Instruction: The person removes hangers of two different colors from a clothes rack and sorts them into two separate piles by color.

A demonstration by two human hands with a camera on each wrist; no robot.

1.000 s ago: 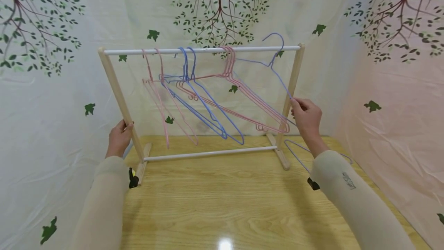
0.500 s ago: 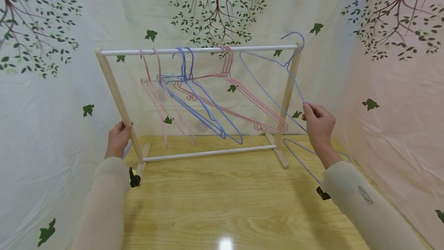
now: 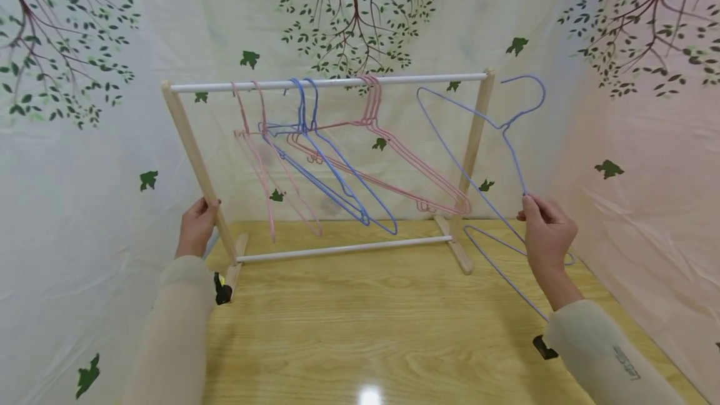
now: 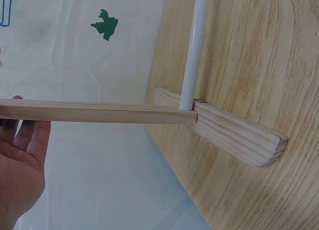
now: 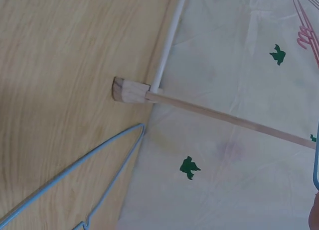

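Note:
My left hand (image 3: 198, 229) grips the left wooden post (image 3: 188, 142) of a hanger rack; its fingers show past the post in the left wrist view. Off the rack's right end, my right hand (image 3: 545, 233) pinches one shoulder of a blue wire hanger (image 3: 502, 127) between thumb and fingers. That hanger's hook is free of the white top rail (image 3: 427, 80) and stands to the right of the right post. Beneath, a second blue hanger (image 5: 75, 165) lies on the table. Only a sliver of the right hand shows in the right wrist view.
Several hangers hang on the rail: light pink ones (image 3: 262, 124) left, blue ones (image 3: 304, 124) midway, darker pink ones (image 3: 369, 121) toward the right. A white lower bar (image 3: 343, 248) joins the rack's wooden feet on the wood-grain table (image 3: 337, 317). Leaf-printed sheeting (image 3: 540, 11) surrounds the table.
My right hand has moved right and down with the blue hanger, carrying its hook from above the rail to beyond the right post. My left hand stays on the left post.

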